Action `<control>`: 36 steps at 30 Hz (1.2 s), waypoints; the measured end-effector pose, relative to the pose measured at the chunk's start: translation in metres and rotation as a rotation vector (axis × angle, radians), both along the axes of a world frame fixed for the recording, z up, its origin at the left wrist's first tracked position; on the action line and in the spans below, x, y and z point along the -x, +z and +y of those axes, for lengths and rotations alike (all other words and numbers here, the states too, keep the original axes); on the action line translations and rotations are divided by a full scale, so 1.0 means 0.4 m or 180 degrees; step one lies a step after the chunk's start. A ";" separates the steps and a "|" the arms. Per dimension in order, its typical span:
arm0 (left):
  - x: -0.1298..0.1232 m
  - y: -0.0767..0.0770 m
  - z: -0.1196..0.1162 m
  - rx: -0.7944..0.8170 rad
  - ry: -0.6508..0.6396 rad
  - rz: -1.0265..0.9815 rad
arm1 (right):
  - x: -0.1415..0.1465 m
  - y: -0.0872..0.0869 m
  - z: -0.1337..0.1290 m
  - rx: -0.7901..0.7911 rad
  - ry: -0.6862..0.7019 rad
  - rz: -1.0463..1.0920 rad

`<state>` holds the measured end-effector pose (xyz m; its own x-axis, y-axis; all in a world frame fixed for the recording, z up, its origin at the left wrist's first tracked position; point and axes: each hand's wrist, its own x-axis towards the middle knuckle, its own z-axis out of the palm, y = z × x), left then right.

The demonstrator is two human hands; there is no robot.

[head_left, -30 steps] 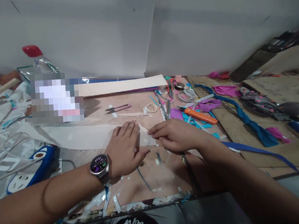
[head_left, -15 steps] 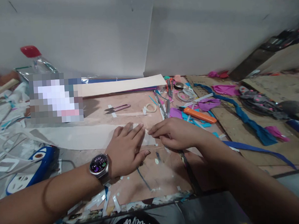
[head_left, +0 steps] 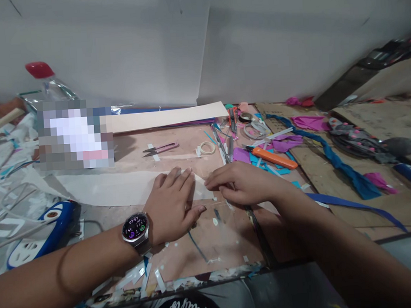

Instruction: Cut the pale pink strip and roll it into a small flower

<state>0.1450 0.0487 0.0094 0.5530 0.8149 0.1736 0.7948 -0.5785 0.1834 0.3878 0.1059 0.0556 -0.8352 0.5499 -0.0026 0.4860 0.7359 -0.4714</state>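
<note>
A long pale paper strip (head_left: 113,189) lies across the table in front of me. My left hand (head_left: 174,204), with a watch on its wrist, rests flat on the strip's right part, fingers and thumb spread. Close to its right, my right hand (head_left: 240,183) is at the strip's right end, its fingers bent and pressed together; whatever may be under the fingertips is hidden. Beyond the hands lie small pink-handled snips (head_left: 161,149) and a roll of tape (head_left: 207,148). An orange cutter (head_left: 274,158) lies past my right hand.
A second pale strip (head_left: 165,118) lies near the wall. Blue-and-white power strip (head_left: 45,236) and plastic scraps are at left. Right of the hands are purple and blue scraps, a twisted blue strip (head_left: 334,157) on cardboard (head_left: 399,202), and a blue ribbon (head_left: 358,208).
The fingers of my left hand have drawn slightly back to the left on the strip. My right hand has barely moved.
</note>
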 end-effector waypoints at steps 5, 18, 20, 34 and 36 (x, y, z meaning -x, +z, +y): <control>0.000 0.002 0.002 -0.0002 -0.0010 0.0018 | 0.011 -0.023 0.000 -0.0188 -0.0111 0.0159; 0.001 -0.002 0.001 0.0007 0.0008 0.0011 | 0.001 -0.005 0.005 0.0042 -0.0069 -0.0057; 0.001 -0.003 0.002 -0.0001 0.0012 0.0025 | -0.003 0.001 0.007 0.0147 -0.0042 0.0025; 0.000 -0.007 0.003 0.0046 0.0017 0.0008 | 0.007 -0.012 0.003 -0.0007 -0.0134 -0.0187; 0.000 -0.010 0.003 0.0033 0.0068 0.0011 | 0.007 -0.008 0.001 -0.0025 -0.0138 -0.0211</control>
<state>0.1452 0.0501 0.0055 0.5361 0.8282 0.1632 0.8076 -0.5595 0.1864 0.3851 0.1064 0.0522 -0.8088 0.5857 -0.0527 0.5474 0.7171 -0.4314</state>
